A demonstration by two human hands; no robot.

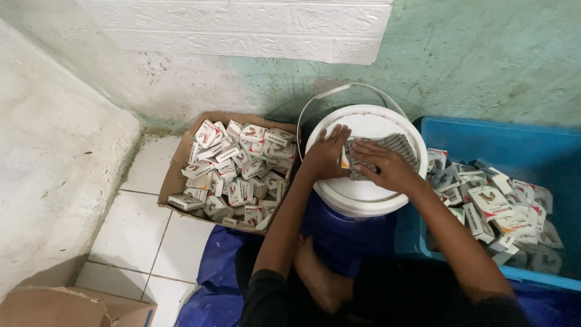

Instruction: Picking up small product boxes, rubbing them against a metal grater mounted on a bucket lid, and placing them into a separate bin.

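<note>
White bucket lid (363, 194) carries a flattened grey carton blank (396, 151), its long axis running from near-left up to far-right. Left hand (327, 151) lies flat with fingers spread at its left end; right hand (381, 165) presses on it, fingers pointing left.

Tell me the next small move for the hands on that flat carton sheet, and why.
Probably fold it up into a box: both the left hand and right hand press a flat carton sheet on the white bucket lid, with finished small boxes filling the cardboard tray at left.
</note>
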